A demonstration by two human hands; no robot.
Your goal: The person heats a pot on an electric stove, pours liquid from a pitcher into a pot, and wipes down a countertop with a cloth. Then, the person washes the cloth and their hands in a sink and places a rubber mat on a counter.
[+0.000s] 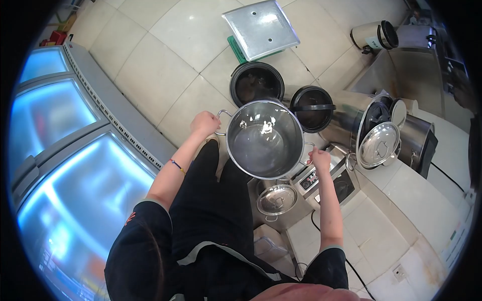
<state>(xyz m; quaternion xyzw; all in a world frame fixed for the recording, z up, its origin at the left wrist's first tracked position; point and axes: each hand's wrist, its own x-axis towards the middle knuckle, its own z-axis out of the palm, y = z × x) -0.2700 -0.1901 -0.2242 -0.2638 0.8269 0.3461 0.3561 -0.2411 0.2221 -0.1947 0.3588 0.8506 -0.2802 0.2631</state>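
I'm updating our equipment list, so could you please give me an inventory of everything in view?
Pot: 1, silver, centre
Buckets: 2, black-rimmed, beyond pot
Lids: 2, silver, one below pot, one right
Platform: 1, silver on green, top
Cylindrical container: 1, pale and black, upper right
Cooktop: 1, black and silver, right of centre
Steel vessels: at least 2, silver, right
Lit cabinet: 1, grey with blue-lit panels, left
Wall socket: 1, white, lower right
Edge clutter: too unclear to count
Trousers: 1 pair, black, lower centre
Left hand: 1, bare, pot's left handle
Right hand: 1, bare, pot's right handle
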